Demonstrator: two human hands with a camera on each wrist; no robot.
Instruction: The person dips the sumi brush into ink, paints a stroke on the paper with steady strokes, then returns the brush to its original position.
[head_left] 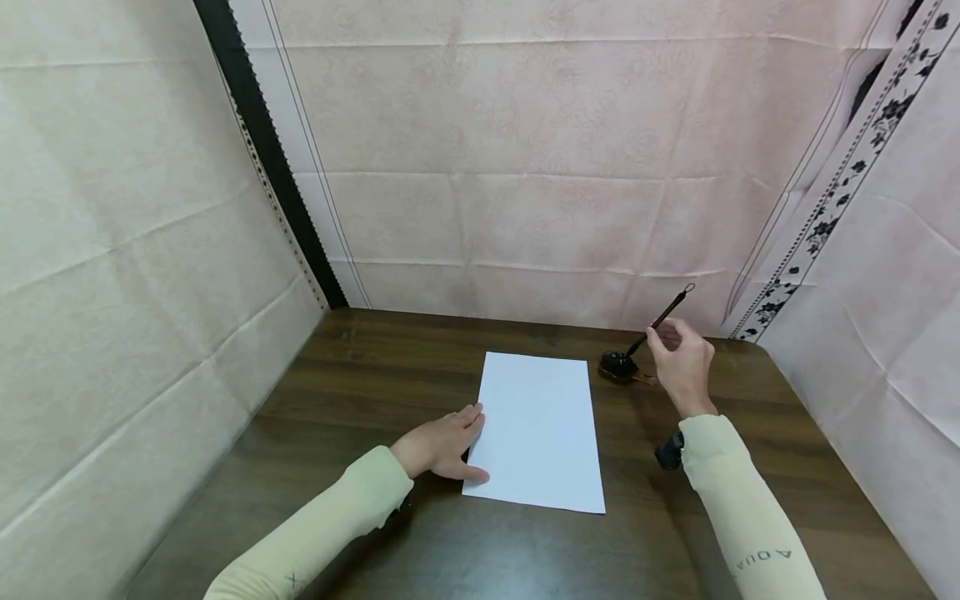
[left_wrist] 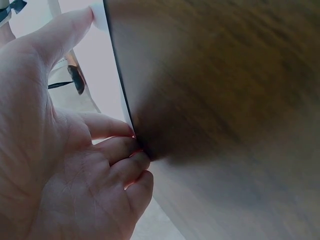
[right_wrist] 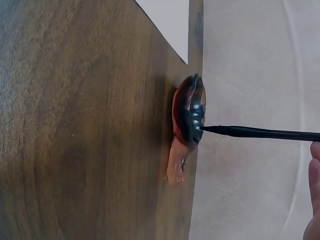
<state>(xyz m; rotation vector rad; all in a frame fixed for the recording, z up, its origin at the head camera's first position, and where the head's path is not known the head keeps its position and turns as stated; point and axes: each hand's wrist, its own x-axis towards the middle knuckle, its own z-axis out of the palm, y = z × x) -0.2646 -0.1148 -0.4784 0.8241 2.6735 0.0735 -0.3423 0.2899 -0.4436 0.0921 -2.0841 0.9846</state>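
Note:
A white sheet of paper [head_left: 536,433] lies flat on the table. My left hand [head_left: 441,443] rests at its left edge, thumb and fingertips spread along the border. In the left wrist view, that hand's thumb [left_wrist: 67,30] lies over the paper's edge. Beyond the sheet's right side, my right hand [head_left: 684,368] pinches a dark writing brush [head_left: 666,313] by its handle, held at a slant. The brush's black tip [right_wrist: 212,130] points into a small glossy dish [right_wrist: 186,112] with black inside and a reddish-brown handle. Whether tip and ink touch, I cannot tell.
The brown wooden table [head_left: 360,383] ends at a pale hanging cloth [head_left: 540,217] behind. More pale cloth [head_left: 112,250] hangs on the left, and another cloth [head_left: 885,350] with a black floral border closes the right side.

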